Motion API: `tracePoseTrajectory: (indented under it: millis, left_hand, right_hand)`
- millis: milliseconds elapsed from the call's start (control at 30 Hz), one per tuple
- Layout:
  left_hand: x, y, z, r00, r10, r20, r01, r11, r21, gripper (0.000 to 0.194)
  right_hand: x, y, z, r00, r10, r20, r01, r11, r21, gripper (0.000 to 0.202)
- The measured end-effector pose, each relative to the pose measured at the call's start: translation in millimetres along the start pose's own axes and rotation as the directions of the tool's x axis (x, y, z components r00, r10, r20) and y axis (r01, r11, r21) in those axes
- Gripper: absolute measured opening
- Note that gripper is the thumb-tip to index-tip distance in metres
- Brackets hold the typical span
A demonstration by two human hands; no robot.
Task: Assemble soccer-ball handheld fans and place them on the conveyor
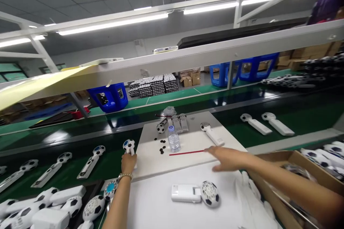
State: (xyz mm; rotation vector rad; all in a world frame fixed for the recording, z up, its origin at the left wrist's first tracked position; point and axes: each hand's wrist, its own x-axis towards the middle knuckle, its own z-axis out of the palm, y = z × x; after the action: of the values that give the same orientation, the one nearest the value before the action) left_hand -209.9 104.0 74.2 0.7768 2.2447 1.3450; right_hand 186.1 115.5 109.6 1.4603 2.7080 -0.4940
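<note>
My left hand [128,162] is closed round the handle of a white fan with a football-patterned head [129,144], over the green belt at the white board's left edge. My right hand [224,157] is stretched out above the board [150,164], fingers apart, by the end of a thin red strip [186,152]. Just behind it lies a fan [212,136]. Another fan [188,193] rests on the white sheet in front. A clear bottle [173,141] stands mid-board, with small black pieces [162,150] on its left.
Several fans [90,164] lie on the green belt at left, and two [278,123] at right. A heap of fans [40,207] fills the lower left. A cardboard box [285,155] holds more at right. A white shelf beam [188,57] crosses above the belt.
</note>
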Motion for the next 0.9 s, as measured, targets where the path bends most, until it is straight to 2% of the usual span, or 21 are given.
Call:
tracePoseTrajectory:
  millis: [67,133,200,300,367,433,533,567,633,700,800,900]
  left_hand:
    - [-10,11,5.7,0.992,-0.026,0.121,0.049,0.981,-0.186,0.025]
    - [-27,26,9.7,0.960,0.025,0.278,0.099,0.902,-0.420,0.021]
    - [-50,42,11.3,0.895,0.150,0.420,0.156,0.777,-0.610,0.019]
    - [-87,62,10.1,0.756,0.338,0.561,0.282,0.605,-0.745,0.025]
    - [-108,69,9.2,0.671,0.423,0.609,0.360,0.532,-0.766,0.032]
    - [-123,72,9.1,0.609,0.477,0.633,0.417,0.487,-0.768,0.038]
    - [-138,70,10.5,0.526,0.552,0.647,0.528,0.385,-0.757,0.045]
    - [-142,68,11.1,0.500,0.580,0.644,0.569,0.340,-0.749,0.046]
    - [-146,66,12.1,0.463,0.628,0.625,0.631,0.262,-0.730,0.045]
    - [-148,63,12.7,0.460,0.657,0.597,0.646,0.214,-0.732,0.042]
    - [-149,61,12.9,0.486,0.674,0.556,0.647,0.150,-0.748,0.038]
    - [-149,58,12.4,0.495,0.685,0.535,0.634,0.136,-0.761,0.033]
  right_hand:
    - [-11,-19,17,0.977,-0.123,0.176,0.114,0.991,0.063,0.084]
    - [-16,-31,39,0.938,-0.203,0.280,0.201,0.979,0.036,0.088]
    - [-14,-34,61,0.930,-0.243,0.275,0.272,0.960,-0.073,0.081]
    - [-10,-30,76,0.915,-0.355,0.191,0.387,0.906,-0.173,0.067]
    - [-10,-28,71,0.878,-0.444,0.179,0.466,0.878,-0.110,0.061]
    - [-14,-30,58,0.852,-0.506,0.138,0.508,0.861,0.023,0.052]
    - [-24,-39,30,0.843,-0.536,-0.045,0.526,0.802,0.284,0.049]
    - [-27,-42,21,0.830,-0.543,-0.130,0.548,0.747,0.376,0.049]
    - [-33,-49,3,0.769,-0.550,-0.324,0.629,0.565,0.534,0.051]
    - [-37,-56,-14,0.709,-0.508,-0.490,0.688,0.347,0.637,0.055]
    - [-41,-73,-40,0.646,-0.294,-0.704,0.745,0.045,0.665,0.063]
    - [-39,-94,-68,0.585,0.000,-0.811,0.794,-0.202,0.573,0.064]
